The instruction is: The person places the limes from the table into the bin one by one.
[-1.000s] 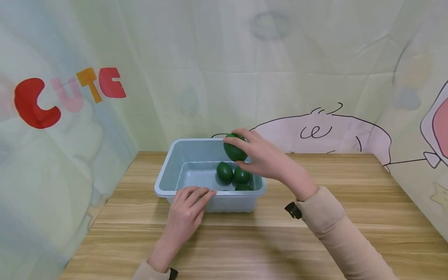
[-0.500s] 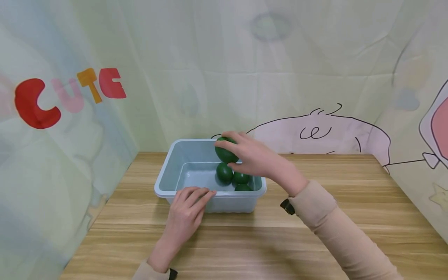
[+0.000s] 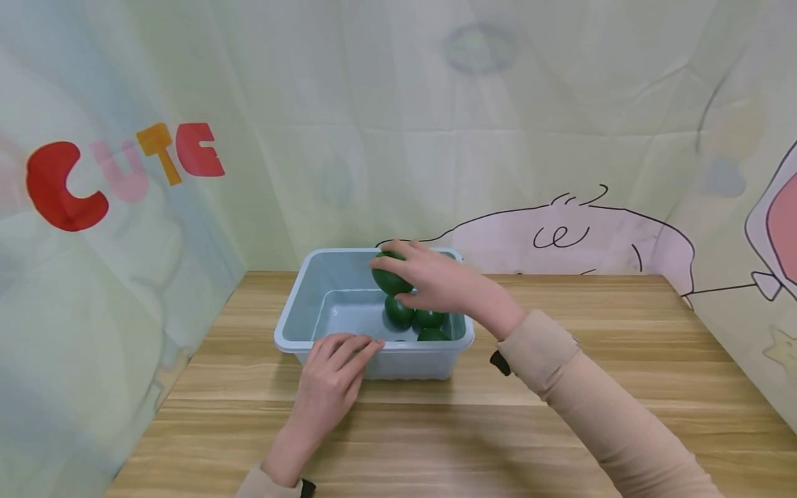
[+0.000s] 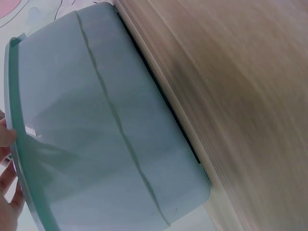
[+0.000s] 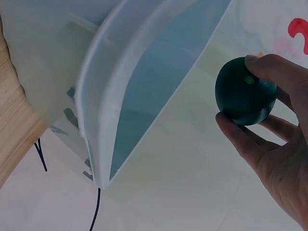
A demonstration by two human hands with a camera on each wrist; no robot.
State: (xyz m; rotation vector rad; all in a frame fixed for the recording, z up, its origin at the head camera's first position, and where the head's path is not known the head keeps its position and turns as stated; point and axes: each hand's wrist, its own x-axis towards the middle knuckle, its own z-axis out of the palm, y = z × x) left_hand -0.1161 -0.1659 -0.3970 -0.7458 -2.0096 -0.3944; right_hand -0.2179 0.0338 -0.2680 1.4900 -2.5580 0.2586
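Observation:
A dark green avocado (image 3: 390,278) is held between the thumb and fingers of my right hand (image 3: 443,282), over the inside of a pale blue plastic basin (image 3: 423,345). The right wrist view shows the held avocado (image 5: 245,96) with a small light stem spot, pinched by fingertips. Below it, toward the basin's right side, lie another avocado (image 3: 399,315), a second one (image 3: 429,319) and a third (image 3: 432,335), partly hidden by the front rim. My left hand (image 3: 333,379) grips the front rim left of its middle; in the left wrist view its fingers (image 4: 6,137) overlap that rim.
The basin stands on a wood-grain table (image 3: 560,429) near its back edge. Behind and at the sides hangs a printed cloth (image 3: 373,138) with cartoon drawings and coloured letters.
My right hand has moved left and slightly down with the avocado, from the basin's back right toward its middle. The left hand has stayed on the rim.

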